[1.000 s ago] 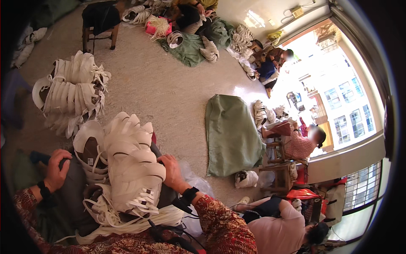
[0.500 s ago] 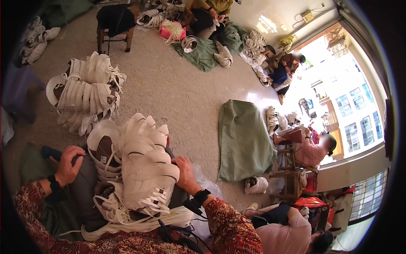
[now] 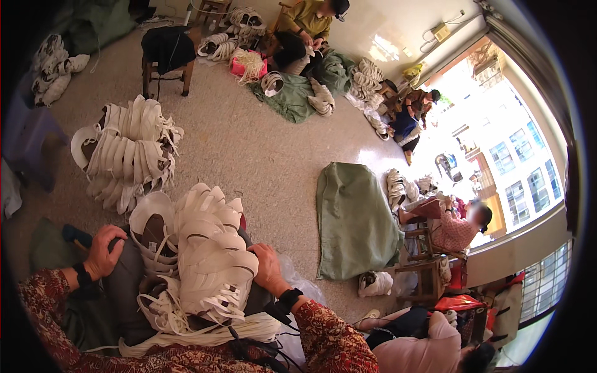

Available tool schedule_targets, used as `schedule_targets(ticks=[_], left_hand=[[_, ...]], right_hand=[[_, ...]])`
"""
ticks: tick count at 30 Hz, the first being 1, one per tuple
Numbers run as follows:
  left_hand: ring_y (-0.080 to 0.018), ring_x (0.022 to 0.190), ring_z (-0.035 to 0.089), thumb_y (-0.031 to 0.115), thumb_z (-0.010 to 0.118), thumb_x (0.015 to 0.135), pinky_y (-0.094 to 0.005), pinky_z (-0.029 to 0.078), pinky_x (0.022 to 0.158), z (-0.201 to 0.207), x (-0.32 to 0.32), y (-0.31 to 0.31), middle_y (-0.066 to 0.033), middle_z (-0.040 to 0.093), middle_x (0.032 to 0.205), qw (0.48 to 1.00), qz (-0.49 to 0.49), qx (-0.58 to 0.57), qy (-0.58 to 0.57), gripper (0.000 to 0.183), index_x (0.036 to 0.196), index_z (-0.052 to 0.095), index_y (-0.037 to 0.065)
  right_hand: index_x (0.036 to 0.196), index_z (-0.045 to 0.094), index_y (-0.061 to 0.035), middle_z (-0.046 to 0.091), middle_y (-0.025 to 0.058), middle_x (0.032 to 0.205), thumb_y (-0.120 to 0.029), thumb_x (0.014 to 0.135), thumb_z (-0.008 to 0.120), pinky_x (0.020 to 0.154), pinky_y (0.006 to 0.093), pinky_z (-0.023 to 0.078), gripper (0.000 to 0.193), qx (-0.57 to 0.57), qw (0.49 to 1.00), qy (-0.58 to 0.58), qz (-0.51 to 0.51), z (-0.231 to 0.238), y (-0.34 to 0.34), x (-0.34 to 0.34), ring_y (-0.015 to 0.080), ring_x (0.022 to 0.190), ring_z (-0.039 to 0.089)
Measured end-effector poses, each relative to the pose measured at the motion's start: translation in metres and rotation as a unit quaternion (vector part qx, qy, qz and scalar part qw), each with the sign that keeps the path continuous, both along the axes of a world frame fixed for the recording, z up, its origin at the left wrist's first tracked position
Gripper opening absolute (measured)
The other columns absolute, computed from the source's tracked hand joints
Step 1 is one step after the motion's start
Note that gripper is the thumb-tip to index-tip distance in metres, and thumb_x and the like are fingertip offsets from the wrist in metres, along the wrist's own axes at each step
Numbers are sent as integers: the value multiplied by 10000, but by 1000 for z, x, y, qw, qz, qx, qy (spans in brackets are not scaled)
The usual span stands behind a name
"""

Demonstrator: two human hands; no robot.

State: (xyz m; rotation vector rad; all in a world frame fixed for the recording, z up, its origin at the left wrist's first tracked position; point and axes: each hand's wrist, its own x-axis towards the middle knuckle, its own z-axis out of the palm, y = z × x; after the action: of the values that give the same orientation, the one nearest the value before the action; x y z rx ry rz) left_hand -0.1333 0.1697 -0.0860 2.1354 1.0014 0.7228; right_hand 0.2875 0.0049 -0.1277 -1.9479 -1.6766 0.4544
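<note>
Nested white shoe uppers (image 3: 214, 248) lie in a stack across my lap, loose laces showing at their near end. Beside them on the left, more uppers (image 3: 155, 227) show dark linings and hanging laces. My left hand (image 3: 104, 253) rests on my left knee with the fingers bent and the thumb apart, holding nothing. Against the right side of the stack, my right hand (image 3: 267, 267) lies over my right knee, its fingers partly hidden by the uppers. A bundle of long cream laces (image 3: 205, 332) lies across my lap, close to my body.
Another pile of uppers (image 3: 130, 152) stands on the floor ahead to the left. A green cloth (image 3: 354, 221) is spread to the right. A stool with a dark cover (image 3: 168, 56) and a purple stool (image 3: 37, 140) stand farther left. Several people sit with shoe parts along the wall and doorway.
The view has tilted slightly up, so the room appears lower in the picture. Both my hands keep their places on my knees, and the stack lies as before.
</note>
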Motion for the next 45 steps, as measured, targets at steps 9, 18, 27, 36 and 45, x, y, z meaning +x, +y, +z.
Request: schedule_targets(ticks=[9, 18, 27, 36, 45], left_hand=[[-355, 933, 581, 92, 577, 846, -411, 455, 857, 0, -1, 0, -173, 614, 957, 1000, 6, -7, 4, 126, 917, 602, -8], [-356, 944, 583, 71, 586, 839, -401, 453, 865, 6, 2, 0, -171, 617, 958, 1000, -11, 0, 7, 116, 924, 602, -7], [-357, 948, 581, 80, 572, 852, -406, 449, 878, 5, 2, 2, -177, 617, 968, 1000, -15, -3, 12, 123, 928, 601, -12], [-351, 979, 589, 86, 572, 866, -405, 449, 905, 4, 3, 2, -181, 627, 995, 1000, -15, -10, 10, 132, 940, 606, -18], [-352, 958, 590, 95, 571, 873, -408, 455, 894, -1, 1, 2, -180, 626, 986, 1000, -15, -8, 8, 138, 940, 615, -18]], right_hand=[[996, 676, -63, 648, 158, 1008, -222, 757, 724, 892, 432, 479, 290, -4, 1000, -15, 1, -7, -1, 0, 374, 997, 591], [981, 669, -44, 648, 182, 985, -215, 751, 724, 860, 445, 486, 292, 22, 999, 22, 7, -6, 0, 4, 398, 966, 599], [964, 669, -49, 649, 167, 978, -223, 761, 725, 862, 434, 472, 273, 25, 999, 25, -4, -7, -1, -1, 384, 969, 593], [941, 674, -44, 648, 166, 959, -219, 762, 716, 861, 433, 475, 254, 25, 999, 29, -1, -5, 2, 2, 385, 956, 594], [950, 679, -38, 652, 160, 1000, -238, 792, 696, 885, 435, 473, 255, -2, 1000, 0, -12, 1, 0, -1, 380, 991, 585]])
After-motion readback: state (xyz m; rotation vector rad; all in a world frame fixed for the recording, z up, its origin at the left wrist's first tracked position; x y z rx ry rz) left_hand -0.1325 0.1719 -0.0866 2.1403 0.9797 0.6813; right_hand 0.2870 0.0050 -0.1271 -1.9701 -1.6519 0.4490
